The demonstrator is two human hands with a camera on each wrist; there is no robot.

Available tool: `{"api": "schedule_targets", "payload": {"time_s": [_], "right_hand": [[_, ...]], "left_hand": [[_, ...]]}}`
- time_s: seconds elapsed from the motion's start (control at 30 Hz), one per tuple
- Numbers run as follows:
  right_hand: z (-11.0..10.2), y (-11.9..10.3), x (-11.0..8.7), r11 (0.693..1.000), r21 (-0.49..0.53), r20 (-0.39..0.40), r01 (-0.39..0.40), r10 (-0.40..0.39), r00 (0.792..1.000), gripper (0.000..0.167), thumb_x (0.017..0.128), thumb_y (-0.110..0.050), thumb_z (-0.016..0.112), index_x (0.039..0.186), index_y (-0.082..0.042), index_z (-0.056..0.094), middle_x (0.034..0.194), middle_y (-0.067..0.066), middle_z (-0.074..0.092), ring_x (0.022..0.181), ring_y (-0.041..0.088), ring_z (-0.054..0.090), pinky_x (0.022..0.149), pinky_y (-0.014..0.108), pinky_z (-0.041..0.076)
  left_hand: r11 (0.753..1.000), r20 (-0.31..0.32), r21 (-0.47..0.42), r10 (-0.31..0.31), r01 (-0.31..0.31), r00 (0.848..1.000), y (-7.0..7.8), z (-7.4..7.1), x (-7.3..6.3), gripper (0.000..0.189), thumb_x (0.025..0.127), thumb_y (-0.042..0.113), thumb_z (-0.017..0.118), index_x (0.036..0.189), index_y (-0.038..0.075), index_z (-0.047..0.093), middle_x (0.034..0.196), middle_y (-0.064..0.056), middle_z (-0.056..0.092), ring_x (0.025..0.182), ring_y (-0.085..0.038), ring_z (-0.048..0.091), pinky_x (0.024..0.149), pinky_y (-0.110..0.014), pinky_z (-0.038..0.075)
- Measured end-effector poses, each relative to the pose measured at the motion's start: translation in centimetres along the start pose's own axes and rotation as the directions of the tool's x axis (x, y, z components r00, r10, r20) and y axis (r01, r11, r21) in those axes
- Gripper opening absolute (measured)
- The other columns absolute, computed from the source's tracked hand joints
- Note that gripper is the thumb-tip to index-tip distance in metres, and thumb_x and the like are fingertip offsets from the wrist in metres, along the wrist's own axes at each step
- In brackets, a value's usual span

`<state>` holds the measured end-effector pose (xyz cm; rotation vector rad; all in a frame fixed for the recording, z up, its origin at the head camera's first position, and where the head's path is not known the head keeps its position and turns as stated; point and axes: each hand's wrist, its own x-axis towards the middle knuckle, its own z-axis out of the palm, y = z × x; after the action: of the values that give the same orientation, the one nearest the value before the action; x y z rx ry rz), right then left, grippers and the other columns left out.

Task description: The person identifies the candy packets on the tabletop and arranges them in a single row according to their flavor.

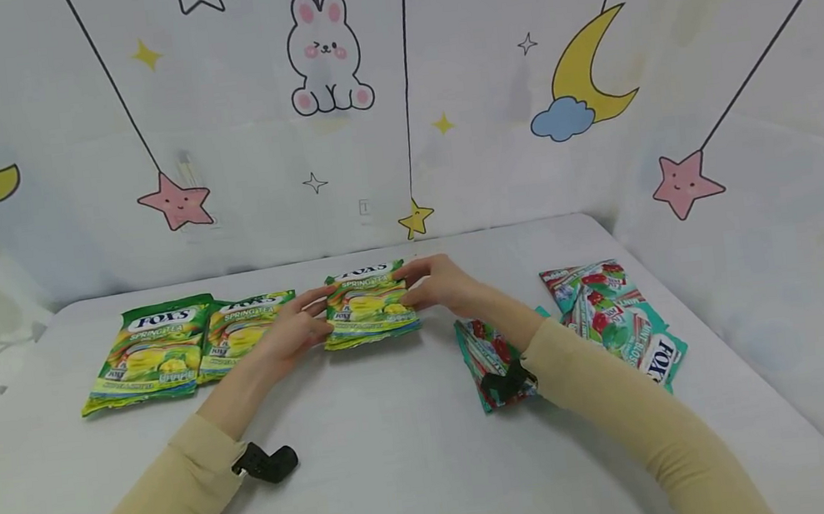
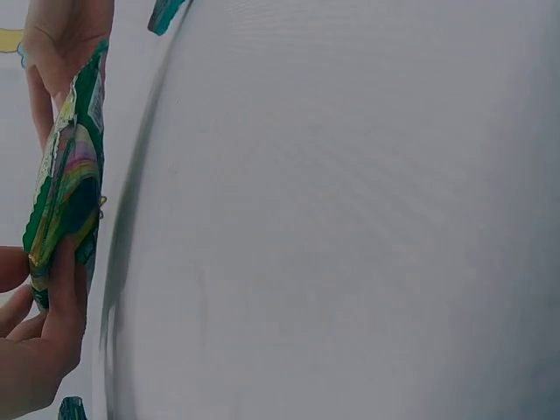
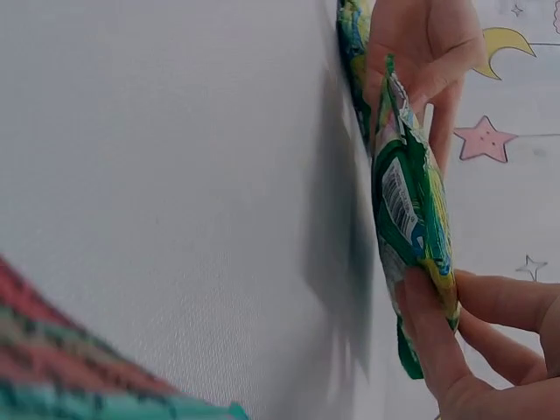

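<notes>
Both hands hold one green and yellow candy bag [image 1: 369,303], marked FOX'S Spring Tea, with its front toward the head camera. On its left edge the left hand [image 1: 295,334] pinches it between thumb and fingers. The right hand [image 1: 441,283] pinches the opposite edge, thumb and fingers on either side, as the right wrist view shows. Seen edge-on there, the bag's back carries a barcode label [image 3: 399,199], and a shadow falls on the table beside it. Two matching green bags, one larger [image 1: 154,351] and one [image 1: 239,334] partly behind the left hand, lie to the left.
Red and teal candy bags lie to the right: one [image 1: 479,359] partly under the right forearm, others [image 1: 606,312] overlapping near the table's right side. A white cloth covers the table [image 1: 373,462]. Behind it hangs a white sheet [image 1: 241,141] printed with stars, moons and a rabbit.
</notes>
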<state>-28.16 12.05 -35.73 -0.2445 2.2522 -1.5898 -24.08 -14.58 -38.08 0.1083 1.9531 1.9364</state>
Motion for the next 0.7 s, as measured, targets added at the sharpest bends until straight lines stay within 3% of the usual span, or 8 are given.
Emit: {"api": "schedule_targets", "payload": {"time_s": [0.4, 0.7], "right_hand": [[1.6, 0.0, 0.2, 1.000, 0.001, 0.041, 0.006, -0.006, 0.999, 0.044, 0.086, 0.003, 0.071, 0.130, -0.002, 0.063, 0.119, 0.016, 0.057, 0.092, 0.022, 0.066, 0.083, 0.033, 0.059], [2.5, 0.2, 0.5, 0.999, 0.033, 0.049, -0.003, 0.001, 0.999, 0.044, 0.086, 0.005, 0.070, 0.129, -0.001, 0.063, 0.112, 0.014, 0.057, 0.089, 0.020, 0.066, 0.082, 0.033, 0.059]], "left_hand": [[0.994, -0.064, 0.103, -0.036, 0.043, 0.997, 0.1, -0.7, -1.2, 0.074, 0.091, -0.009, 0.050, 0.158, 0.009, 0.026, 0.165, -0.021, 0.017, 0.150, -0.035, 0.024, 0.074, -0.022, 0.048], [0.983, -0.057, 0.182, 0.006, 0.005, 0.998, 0.2, -1.2, -2.2, 0.072, 0.091, -0.007, 0.050, 0.158, 0.005, 0.026, 0.163, -0.025, 0.017, 0.147, -0.034, 0.027, 0.073, -0.028, 0.044]]}}
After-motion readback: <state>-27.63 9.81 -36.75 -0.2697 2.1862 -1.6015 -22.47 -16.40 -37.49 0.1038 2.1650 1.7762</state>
